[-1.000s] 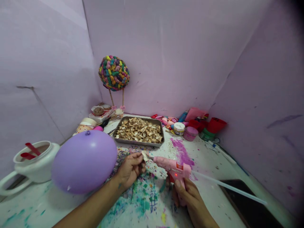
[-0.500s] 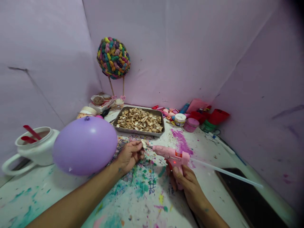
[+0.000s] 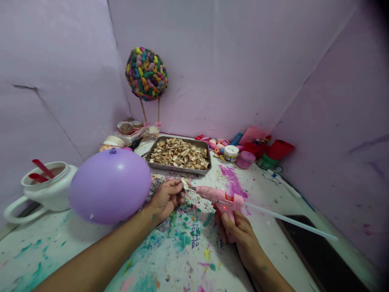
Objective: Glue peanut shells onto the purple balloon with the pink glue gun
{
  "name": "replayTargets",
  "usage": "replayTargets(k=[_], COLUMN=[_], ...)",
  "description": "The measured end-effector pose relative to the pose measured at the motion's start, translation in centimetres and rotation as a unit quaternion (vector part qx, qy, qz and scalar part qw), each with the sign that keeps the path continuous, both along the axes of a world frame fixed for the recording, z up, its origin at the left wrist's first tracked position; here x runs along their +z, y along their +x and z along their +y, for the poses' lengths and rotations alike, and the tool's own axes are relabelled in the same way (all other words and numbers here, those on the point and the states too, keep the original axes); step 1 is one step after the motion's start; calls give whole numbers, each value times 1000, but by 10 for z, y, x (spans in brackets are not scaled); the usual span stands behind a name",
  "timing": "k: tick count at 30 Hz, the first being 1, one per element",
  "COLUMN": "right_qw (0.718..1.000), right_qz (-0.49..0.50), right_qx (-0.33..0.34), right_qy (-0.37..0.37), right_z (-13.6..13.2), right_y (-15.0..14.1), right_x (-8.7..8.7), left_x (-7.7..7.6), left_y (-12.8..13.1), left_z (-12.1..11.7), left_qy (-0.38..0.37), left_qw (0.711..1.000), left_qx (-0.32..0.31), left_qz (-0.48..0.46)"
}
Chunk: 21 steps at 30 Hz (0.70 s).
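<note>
At the far left, a white mug is standing on the paint-marked table, with two red sticks leaning in it. Beside it, a purple balloon is resting. Next, the left hand is pinching a pale shell piece; thumb and finger are clamped on it. Behind, a metal tray is holding many similar shells. The pinched piece is sitting right at the nozzle; if they are touching, I cannot tell. Farther right, a pink glue gun is pointing leftward, and its red light is glowing. The right hand is gripping it, fingers wrapped around the handle; whether one is pressing the trigger, I cannot tell. A clear glue stick is extending behind, above a dark flat device. For good work, I am thinking, the fingertips should be keeping away from the hot nozzle, while gentle pressing is giving a thin, even bead.
</note>
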State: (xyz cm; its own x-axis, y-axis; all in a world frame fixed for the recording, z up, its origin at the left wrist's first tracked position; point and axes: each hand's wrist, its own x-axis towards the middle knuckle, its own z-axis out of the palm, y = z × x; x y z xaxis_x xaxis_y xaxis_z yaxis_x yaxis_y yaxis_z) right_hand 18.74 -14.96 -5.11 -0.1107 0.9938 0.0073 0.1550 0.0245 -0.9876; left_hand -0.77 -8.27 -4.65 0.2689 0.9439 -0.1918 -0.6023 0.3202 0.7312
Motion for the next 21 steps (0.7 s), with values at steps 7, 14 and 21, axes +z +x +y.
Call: replayTargets(k=[7, 14, 21], right_qw=[1000, 1000, 998], right_qz=[-9, -14, 55], right_qx=[-3, -5, -31], right_qy=[3, 5, -18], right_z=[-1, 0, 0], right_y=[0, 0, 0], right_x=[-1, 1, 3], left_x=[2, 4, 4], left_y=[1, 0, -1], left_z=[-1, -2, -1], left_qy=[-1, -6, -6], left_qw=[1000, 1000, 1000], left_qx=[0, 2, -2], left_qz=[-3, 1, -1])
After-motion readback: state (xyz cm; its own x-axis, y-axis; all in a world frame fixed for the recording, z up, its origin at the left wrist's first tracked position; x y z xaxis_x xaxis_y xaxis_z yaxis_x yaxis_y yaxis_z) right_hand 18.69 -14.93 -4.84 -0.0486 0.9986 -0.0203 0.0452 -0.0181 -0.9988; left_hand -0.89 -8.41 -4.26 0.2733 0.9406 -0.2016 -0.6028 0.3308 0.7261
